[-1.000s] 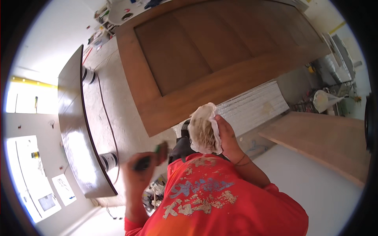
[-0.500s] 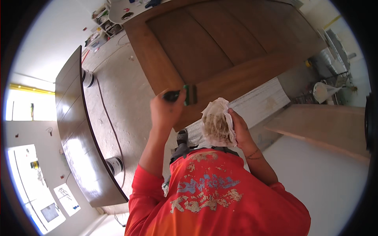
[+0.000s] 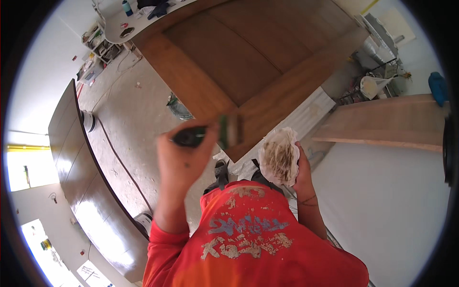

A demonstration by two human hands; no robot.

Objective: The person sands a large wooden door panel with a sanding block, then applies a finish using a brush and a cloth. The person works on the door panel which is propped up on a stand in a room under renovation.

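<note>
My left hand (image 3: 180, 165) is closed around a paintbrush (image 3: 224, 132) with a black handle and a green band. Its bristles, smeared by motion, point right over the near corner of a brown panelled wooden door (image 3: 184, 74). Whether the bristles touch the wood I cannot tell. In my right hand (image 3: 303, 172) is a crumpled white cloth (image 3: 278, 157) with brown stains, held in front of my body just off the door's near edge. My right thumb shows along the cloth's side, while the other fingers are mostly hidden.
A dark glossy door (image 3: 83, 167) rests on cans (image 3: 89, 121) to the left. Beneath the brown door's left edge stands a bucket (image 3: 178, 107). A whitish plank (image 3: 313, 109) runs along its near side. On the right is a pale wooden board (image 3: 382, 119). A hose (image 3: 119, 165) crosses the floor.
My left hand has come nearer with the brush, moving left and down. The right hand and cloth have shifted right and slightly down. The bucket has come into sight as the view shifted.
</note>
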